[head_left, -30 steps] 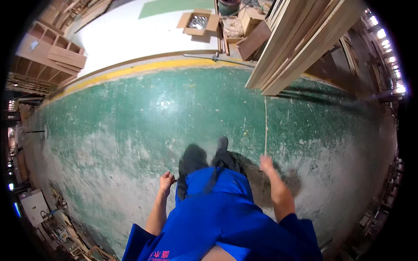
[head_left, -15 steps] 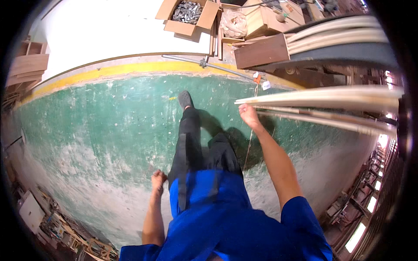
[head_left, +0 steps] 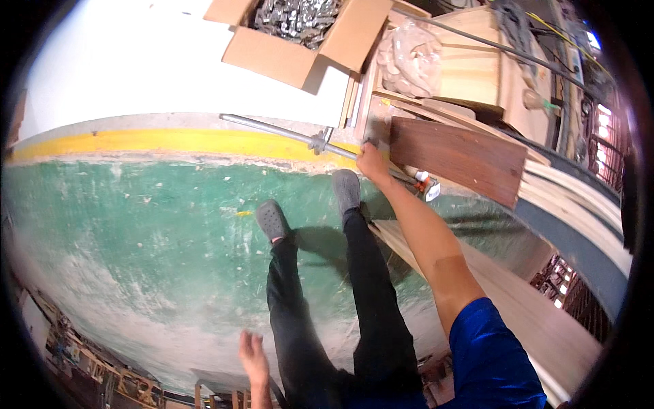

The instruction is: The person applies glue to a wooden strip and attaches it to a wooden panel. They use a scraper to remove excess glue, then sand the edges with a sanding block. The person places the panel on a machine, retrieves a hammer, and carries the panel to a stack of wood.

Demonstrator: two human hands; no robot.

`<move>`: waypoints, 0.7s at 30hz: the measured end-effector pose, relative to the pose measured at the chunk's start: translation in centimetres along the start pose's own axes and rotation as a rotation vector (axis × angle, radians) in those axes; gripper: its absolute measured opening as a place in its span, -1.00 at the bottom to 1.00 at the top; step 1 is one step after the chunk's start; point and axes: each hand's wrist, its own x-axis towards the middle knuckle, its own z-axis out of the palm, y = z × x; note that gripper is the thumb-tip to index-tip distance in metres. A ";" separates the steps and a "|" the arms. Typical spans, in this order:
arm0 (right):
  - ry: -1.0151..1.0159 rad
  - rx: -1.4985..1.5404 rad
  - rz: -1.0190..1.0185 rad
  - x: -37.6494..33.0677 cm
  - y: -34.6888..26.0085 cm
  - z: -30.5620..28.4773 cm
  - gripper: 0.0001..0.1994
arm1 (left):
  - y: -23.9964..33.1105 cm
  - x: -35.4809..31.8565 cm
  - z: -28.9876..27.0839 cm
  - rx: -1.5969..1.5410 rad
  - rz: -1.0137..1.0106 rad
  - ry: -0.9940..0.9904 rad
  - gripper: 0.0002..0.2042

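Observation:
My right hand reaches forward and is closed around a grey metal pipe clamp. The clamp has a collar-like fitting partway along and an orange part with a white tag at its right end. Its left end points over the yellow floor stripe. Lower down, my left hand hangs beside my left leg, holding nothing, its fingers loosely extended. Long pale boards lie to the right, beneath and beyond my right arm, which hides part of them.
A cardboard box of shiny metal pieces rests on a white sheet. Beside it, a plastic bag holds tan pieces. A dark brown board lies right of my right hand, near more stacked strips.
My right hand has left the ends of the pale boards and moved forward onto the pipe clamp. My view has shifted closer to the box, and both feet now show.

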 end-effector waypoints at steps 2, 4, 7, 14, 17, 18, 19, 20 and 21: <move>0.051 0.046 0.033 6.5 -0.2 2.3 -0.65 | -5.5 1.0 -0.6 -0.153 -0.046 0.055 -0.82; -0.020 0.038 0.102 8.9 -2.8 3.1 -0.65 | -13.7 -0.1 -4.6 -0.263 -0.293 0.007 -0.69; -0.014 -0.015 0.184 14.1 -1.4 5.6 -0.64 | -17.0 -2.1 -2.6 -0.153 -0.490 0.048 -0.72; 0.069 0.035 0.168 17.1 1.0 7.7 -0.63 | -20.5 -5.7 2.7 -0.128 -0.605 -0.025 -0.76; 0.083 0.039 0.107 11.2 -0.9 5.5 -0.57 | -21.2 -9.0 3.4 -0.197 -0.591 -0.010 -0.77; 0.089 0.038 0.087 8.8 -1.5 4.2 -0.55 | -21.4 -10.4 3.5 -0.224 -0.585 -0.006 -0.77; 0.096 0.035 0.063 6.4 -2.3 2.7 -0.53 | -21.5 -11.7 3.3 -0.253 -0.577 0.000 -0.77; -0.071 0.082 0.064 3.4 -2.3 1.0 -0.56 | -21.6 -13.2 2.9 -0.293 -0.560 0.002 -0.77; -0.246 0.125 0.065 0.6 -2.5 0.0 -0.58 | -21.7 -14.6 2.3 -0.329 -0.551 0.003 -0.77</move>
